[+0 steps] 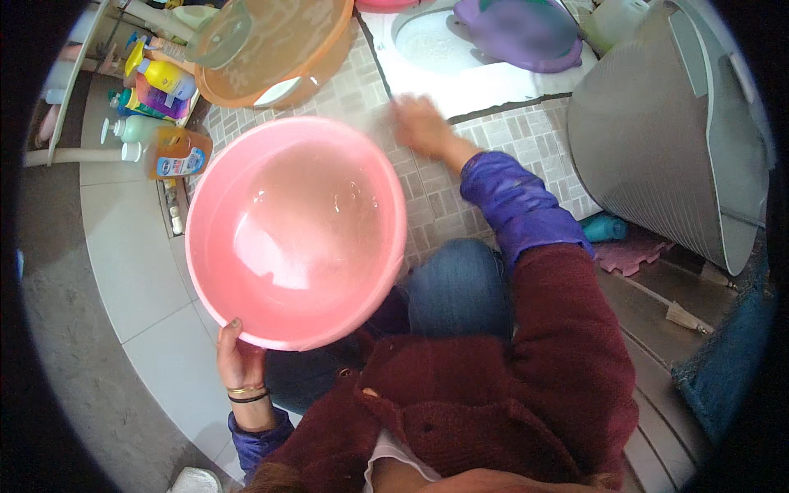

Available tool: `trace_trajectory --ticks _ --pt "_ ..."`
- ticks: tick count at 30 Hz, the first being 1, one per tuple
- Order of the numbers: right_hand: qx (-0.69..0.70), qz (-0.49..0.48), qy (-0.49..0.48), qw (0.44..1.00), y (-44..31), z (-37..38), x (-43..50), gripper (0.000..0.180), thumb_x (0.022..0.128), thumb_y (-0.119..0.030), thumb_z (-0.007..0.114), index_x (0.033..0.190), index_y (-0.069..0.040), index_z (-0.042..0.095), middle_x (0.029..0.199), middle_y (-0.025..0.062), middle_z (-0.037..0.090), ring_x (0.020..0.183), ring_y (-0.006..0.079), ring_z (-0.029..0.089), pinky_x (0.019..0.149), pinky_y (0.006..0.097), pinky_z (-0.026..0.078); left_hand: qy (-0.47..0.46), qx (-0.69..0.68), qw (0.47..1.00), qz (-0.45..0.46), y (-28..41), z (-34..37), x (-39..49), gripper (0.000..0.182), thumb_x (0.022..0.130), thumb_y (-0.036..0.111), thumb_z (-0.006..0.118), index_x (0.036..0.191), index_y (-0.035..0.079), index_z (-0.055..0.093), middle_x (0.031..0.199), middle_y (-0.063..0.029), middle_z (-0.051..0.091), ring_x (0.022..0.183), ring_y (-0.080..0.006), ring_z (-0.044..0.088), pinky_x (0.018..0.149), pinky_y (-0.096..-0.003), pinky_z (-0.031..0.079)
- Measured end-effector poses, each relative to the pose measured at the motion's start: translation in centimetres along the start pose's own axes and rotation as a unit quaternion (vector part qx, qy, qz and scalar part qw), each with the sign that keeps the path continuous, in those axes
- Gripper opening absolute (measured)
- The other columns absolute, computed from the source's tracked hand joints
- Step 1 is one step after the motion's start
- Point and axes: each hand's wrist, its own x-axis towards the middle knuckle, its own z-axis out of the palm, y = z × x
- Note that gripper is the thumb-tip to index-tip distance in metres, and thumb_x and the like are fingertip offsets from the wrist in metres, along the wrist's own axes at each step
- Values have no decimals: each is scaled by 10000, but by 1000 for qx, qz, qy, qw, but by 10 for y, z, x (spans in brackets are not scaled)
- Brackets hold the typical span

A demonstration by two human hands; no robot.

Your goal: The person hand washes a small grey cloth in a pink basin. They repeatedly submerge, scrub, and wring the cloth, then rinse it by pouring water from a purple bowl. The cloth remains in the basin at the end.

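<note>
A round pink plastic basin (pixel 296 246) takes up the middle left of the view, tilted over my knee. My left hand (pixel 240 357) grips its near rim, thumb over the edge and fingers underneath; a bracelet and a black band circle the wrist. The basin's inside shines with bright reflections, and I cannot tell how much water is in it. Beyond its right side, my right hand (pixel 425 126) is held out over the tiled floor, blurred by motion. Its fingers are too smeared to show whether they hold anything.
Beyond the basin stands an orange tub (pixel 212 86) of water with a translucent dipper (pixel 222 40). A purple basin (pixel 530 34) partly covers a white squat toilet (pixel 431 40). At right looms a large grey tub (pixel 641 135). Several bottles, one amber (pixel 179 148), crowd the left.
</note>
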Motion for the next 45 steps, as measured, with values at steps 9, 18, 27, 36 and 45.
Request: trace_trajectory --ticks 9,18,27,36,45 --pt "642 234 -237 691 -3 -53 -58 475 971 -436 437 1224 -64 591 1070 98 660 855 172 636 741 302 513 -68 34 995 -58 5 46 13 423 882 167 582 1256 0 477 1157 -139 600 983 -252 635 769 -380 564" --pt "-100 416 184 885 99 -47 -125 622 869 -371 572 1309 55 466 1409 250 414 1329 378 361 1101 508 240 -141 60 982 -106 24 110 41 369 929 192 562 1244 14 494 1181 -150 593 1064 -280 613 833 -487 571" --pt "476 218 193 830 135 -81 -25 571 975 -330 439 1448 -30 328 1520 164 293 1418 255 248 1149 399 195 -185 45 971 -145 28 183 49 339 962 256 557 1255 92 507 1262 -60 507 1107 -263 526 880 -492 552" --pt "606 294 -71 735 77 -123 -86 526 831 -182 624 1306 12 506 1124 111 641 982 225 628 837 358 507 -221 60 967 -115 41 203 48 329 958 284 564 1244 127 523 1247 -52 492 1170 -261 448 890 -558 522" --pt "460 311 58 829 120 -162 -68 504 728 -31 622 1221 60 568 1028 185 662 860 251 667 744 350 539 -282 90 946 -133 20 205 121 215 957 236 555 1153 156 594 1097 -9 568 992 -148 520 922 -531 483"
